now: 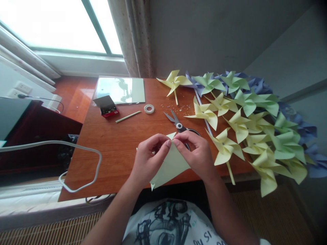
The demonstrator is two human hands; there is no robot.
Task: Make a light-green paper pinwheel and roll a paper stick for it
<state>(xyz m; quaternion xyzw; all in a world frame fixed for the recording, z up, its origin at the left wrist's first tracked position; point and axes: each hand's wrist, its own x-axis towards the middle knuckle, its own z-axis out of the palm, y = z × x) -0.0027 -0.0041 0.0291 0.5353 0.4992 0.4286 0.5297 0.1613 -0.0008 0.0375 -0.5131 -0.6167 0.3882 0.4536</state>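
A pale yellow-green paper sheet [170, 165] with cut, pointed corners is held up near the table's front edge. My left hand [150, 153] pinches it near its top with thumb and forefinger. From the other side my right hand [195, 149] pinches the same spot, the fingertips of both hands almost touching. Whether something small sits between the fingertips is too fine to make out. Just beyond my right hand lie black scissors [178, 124] with their blades apart, the handles partly hidden by that hand.
Finished yellow, green and purple paper pinwheels [224, 146] crowd the table's right side. Toward the back are a roll of tape [149, 109], a rolled paper stick [128, 116], a small red box [108, 108] and a plastic-covered paper stack [120, 89]. A white cable [99, 160] loops at left.
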